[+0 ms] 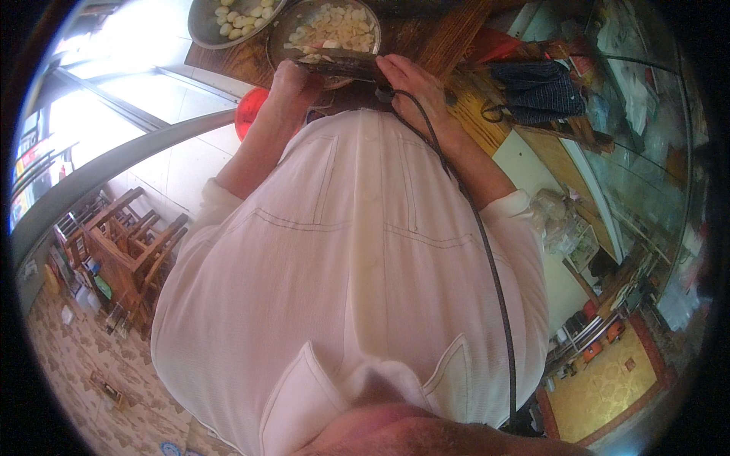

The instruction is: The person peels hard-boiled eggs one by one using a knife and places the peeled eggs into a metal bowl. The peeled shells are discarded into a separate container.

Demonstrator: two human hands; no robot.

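Note:
My left hand (293, 82) is curled at the left end of a long dark tool (353, 66), its fingers largely hidden; whether it holds anything is unclear. My right hand (416, 85) grips the tool's right end. Pale pieces lie on the tool's left part. Just beyond it stands a round metal bowl (376, 28) with many pale slices, seemingly garlic (342, 23). A second metal bowl (197, 34), further left, contains several whole peeled cloves (236, 28). Near my right hand, a black cable (485, 239) starts and runs down over the white shirt.
Both bowls stand on a brown wooden table (439, 40). Below its left edge is a red container (249, 111). A dark striped cloth (539, 91) hangs at the right. Stacked wooden stools (120, 245) are at the left, near a metal-framed opening. Plastic bags (556, 219) lie at the right.

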